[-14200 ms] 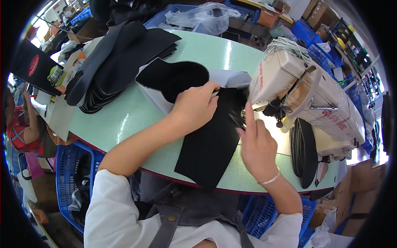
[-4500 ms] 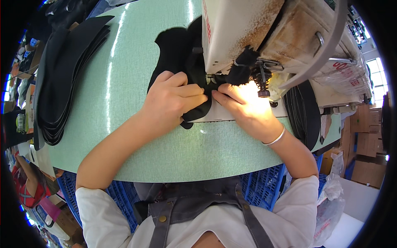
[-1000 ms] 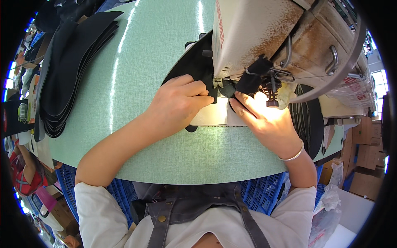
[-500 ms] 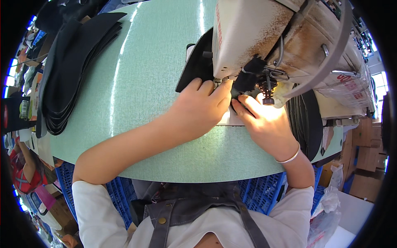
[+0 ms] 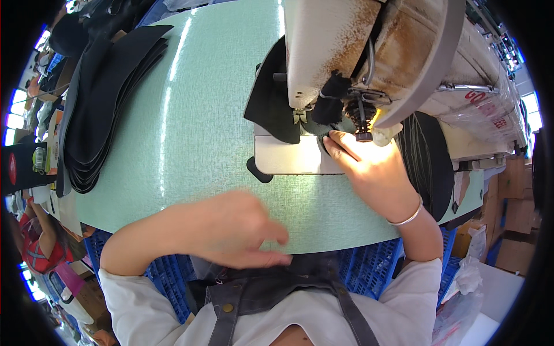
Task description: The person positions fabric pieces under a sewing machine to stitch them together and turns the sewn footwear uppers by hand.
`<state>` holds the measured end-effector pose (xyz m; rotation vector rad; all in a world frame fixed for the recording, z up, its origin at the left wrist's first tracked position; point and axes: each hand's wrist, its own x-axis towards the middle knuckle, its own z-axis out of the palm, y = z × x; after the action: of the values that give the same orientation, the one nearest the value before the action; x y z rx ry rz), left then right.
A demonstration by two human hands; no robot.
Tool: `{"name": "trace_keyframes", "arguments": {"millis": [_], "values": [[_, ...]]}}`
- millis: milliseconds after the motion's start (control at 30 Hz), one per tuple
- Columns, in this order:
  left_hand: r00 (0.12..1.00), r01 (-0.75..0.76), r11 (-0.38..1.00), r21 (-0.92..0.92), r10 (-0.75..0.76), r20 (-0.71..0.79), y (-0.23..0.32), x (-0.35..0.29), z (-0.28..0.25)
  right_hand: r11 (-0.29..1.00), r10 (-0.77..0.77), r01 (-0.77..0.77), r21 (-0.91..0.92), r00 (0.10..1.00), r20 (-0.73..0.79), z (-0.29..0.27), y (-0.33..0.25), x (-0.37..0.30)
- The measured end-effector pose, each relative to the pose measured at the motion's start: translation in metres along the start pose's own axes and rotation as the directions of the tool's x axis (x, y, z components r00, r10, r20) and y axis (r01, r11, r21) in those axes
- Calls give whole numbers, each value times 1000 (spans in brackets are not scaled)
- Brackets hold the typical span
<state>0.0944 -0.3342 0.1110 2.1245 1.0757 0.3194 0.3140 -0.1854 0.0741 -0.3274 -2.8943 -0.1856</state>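
Note:
At the sewing machine (image 5: 334, 46), a black curved fabric piece (image 5: 271, 98) lies on the pale metal plate (image 5: 288, 155), partly under the presser foot (image 5: 299, 115). My right hand (image 5: 372, 167) is just right of the needle area, its fingers bent and close together on a small dark edge of material; the machine's parts hide some of this grip. Well away from the plate, over the table's near edge, my left hand (image 5: 236, 228) is blurred by motion. Its thumb and forefinger are apart, with nothing visible between them.
A stack of black curved pieces (image 5: 109, 104) lies at the left on the green table (image 5: 202, 115). More dark pieces (image 5: 426, 161) are piled right of my right hand. Blue plastic crates (image 5: 369, 268) stand below the near edge. A person in red (image 5: 40, 242) is far left.
My left hand has let go of the black piece and moved down toward me, uncovering the piece and plate. My right hand stays near the needle. The view has shifted slightly.

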Motion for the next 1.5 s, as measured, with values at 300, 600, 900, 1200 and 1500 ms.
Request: {"name": "trace_keyframes", "arguments": {"millis": [300,600,900,1200,1500], "values": [[880,290,441,849,227,-418,-46,34,9,988,-107,91,-127,987,-122,12,2,7],[803,168,763,625,261,-535,-72,33,8,994,-98,90,-67,988,-119,12,-12,9],[757,174,813,556,252,-603,-79,35,9,982,-169,152,-116,974,-150,16,-25,16],[751,206,831,516,204,-628,-84,36,10,988,-147,135,-76,970,-192,28,-33,26],[743,247,814,526,190,-642,-91,43,12,995,-64,47,-92,979,-195,30,-23,24]]}}
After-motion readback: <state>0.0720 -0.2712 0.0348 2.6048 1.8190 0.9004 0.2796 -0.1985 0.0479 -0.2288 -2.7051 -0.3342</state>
